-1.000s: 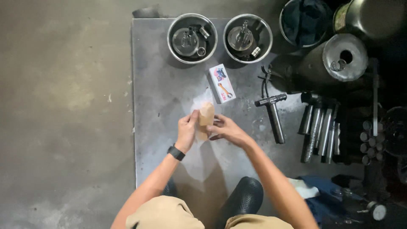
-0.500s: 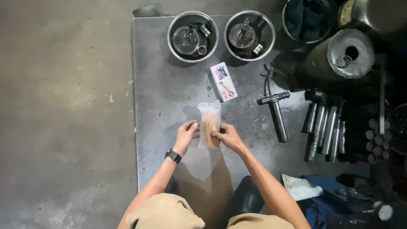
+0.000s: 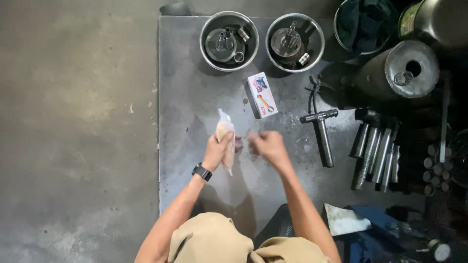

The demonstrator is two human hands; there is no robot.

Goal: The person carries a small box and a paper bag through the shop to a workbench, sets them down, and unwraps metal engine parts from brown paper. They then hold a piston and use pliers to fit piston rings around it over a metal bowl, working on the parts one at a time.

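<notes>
My left hand (image 3: 217, 150) grips a small clear plastic bag (image 3: 225, 140) with a tan part inside, held upright over the grey metal sheet (image 3: 190, 102). My right hand (image 3: 265, 146) is just to the right of the bag, a little apart from it, fingers curled and blurred; I cannot see anything in it. A black watch sits on my left wrist. A small white box (image 3: 262, 95) with a coloured picture lies on the sheet beyond my hands.
Two steel bowls (image 3: 229, 41) (image 3: 294, 42) holding metal parts stand at the sheet's far edge. A T-handle wrench (image 3: 321, 134), a row of steel tubes (image 3: 378, 156), a large metal cylinder (image 3: 399, 70) and a dark tub (image 3: 363, 27) crowd the right. Concrete floor lies left.
My right hand has let go of the bag and moved a little right. My left hand still holds the bag, now more upright.
</notes>
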